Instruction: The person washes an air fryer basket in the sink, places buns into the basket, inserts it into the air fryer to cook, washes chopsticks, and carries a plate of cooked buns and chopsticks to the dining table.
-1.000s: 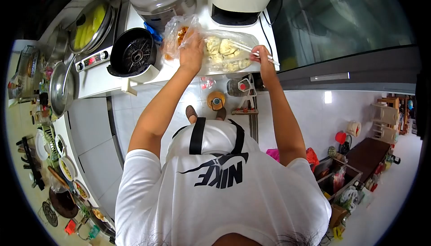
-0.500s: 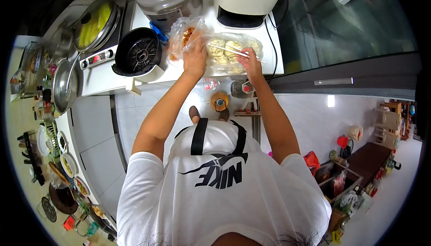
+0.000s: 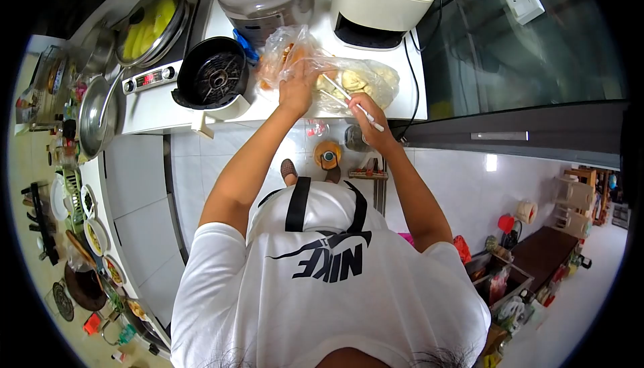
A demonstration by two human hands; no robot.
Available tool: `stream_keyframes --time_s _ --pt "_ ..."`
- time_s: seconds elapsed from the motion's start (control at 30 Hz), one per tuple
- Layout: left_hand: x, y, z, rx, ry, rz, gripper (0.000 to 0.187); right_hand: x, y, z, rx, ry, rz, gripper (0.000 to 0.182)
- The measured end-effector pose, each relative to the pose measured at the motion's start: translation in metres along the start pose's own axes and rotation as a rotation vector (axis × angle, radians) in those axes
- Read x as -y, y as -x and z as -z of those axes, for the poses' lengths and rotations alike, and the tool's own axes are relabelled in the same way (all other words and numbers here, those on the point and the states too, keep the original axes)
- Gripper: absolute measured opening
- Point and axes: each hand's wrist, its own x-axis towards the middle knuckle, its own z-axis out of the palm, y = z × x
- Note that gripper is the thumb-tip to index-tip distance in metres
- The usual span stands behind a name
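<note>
On the smooth white desk [image 3: 261, 110], the round black basket [image 3: 212, 73] with a ridged bottom stands left of 2 crinkled clear plastic bags. The right bag [image 3: 392, 89] holds pale, lumpy pieces [image 3: 353, 81]; the right hand's fingers [image 3: 359, 103] grip 2 slim white chopsticks [image 3: 371, 118] over it. The left hand [image 3: 296, 93] touches the left bag [image 3: 268, 66]; its finger spread I cannot tell.

Pale glossy floor tiles [image 3: 439, 187], dark glass panel [image 3: 516, 66], brown bench [image 3: 547, 254], wooden shelving [image 3: 604, 190].
</note>
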Motion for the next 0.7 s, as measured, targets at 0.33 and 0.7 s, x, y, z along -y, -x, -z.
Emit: stream_keyframes --time_s 0.33,0.7 --pt "0.005 0.000 -0.010 -0.024 0.163 -0.002 0.045 -0.011 -0.021 -0.005 0.008 0.085 -0.059 0.010" --pt "0.019 0.015 -0.006 -0.050 0.218 -0.031 0.075 -0.059 -0.039 -0.006 -0.587 -0.629 -0.503 0.025"
